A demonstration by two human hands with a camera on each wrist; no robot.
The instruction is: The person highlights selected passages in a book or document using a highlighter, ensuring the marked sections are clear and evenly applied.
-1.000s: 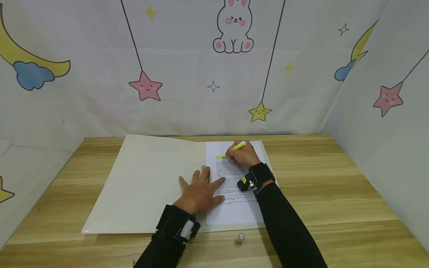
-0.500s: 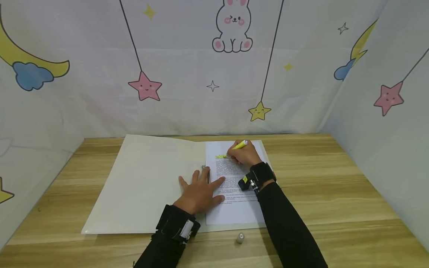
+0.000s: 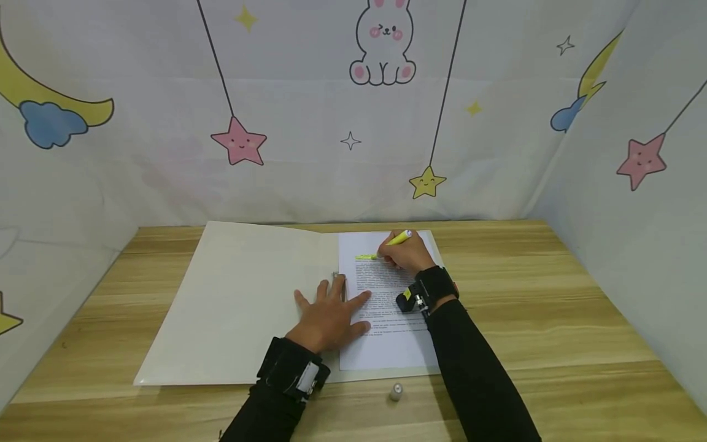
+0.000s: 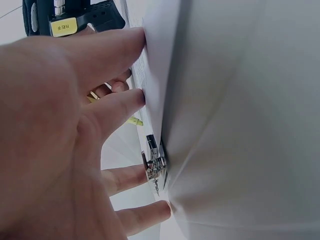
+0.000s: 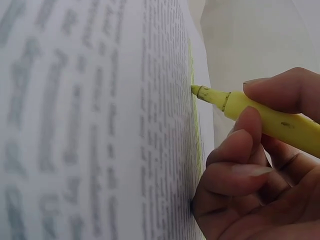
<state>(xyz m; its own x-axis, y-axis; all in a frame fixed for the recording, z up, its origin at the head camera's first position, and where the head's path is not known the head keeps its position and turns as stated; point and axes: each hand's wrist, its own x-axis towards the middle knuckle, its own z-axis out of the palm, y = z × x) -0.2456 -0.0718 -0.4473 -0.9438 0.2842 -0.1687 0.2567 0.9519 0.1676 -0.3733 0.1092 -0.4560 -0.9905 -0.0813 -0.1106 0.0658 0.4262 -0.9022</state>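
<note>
My right hand pinches a yellow highlighter between thumb and fingers. The highlighter's tip touches the printed sheet near its top lines, where a yellow stroke shows. In the head view my left hand lies with fingers spread over the inner edge of the sheet and the folder's spine. A metal clip sits by its fingertips, partly hidden under them in the head view. The sheet lies on the right side of an opened white folder.
A small grey cap stands on the wooden table in front of the folder. Behind the table hangs a white curtain printed with stars and a rabbit. Each wrist wears a black camera strap.
My right hand has slid slightly to the right with the highlighter, and the yellow stroke on the text has grown longer. The left hand stays in place.
</note>
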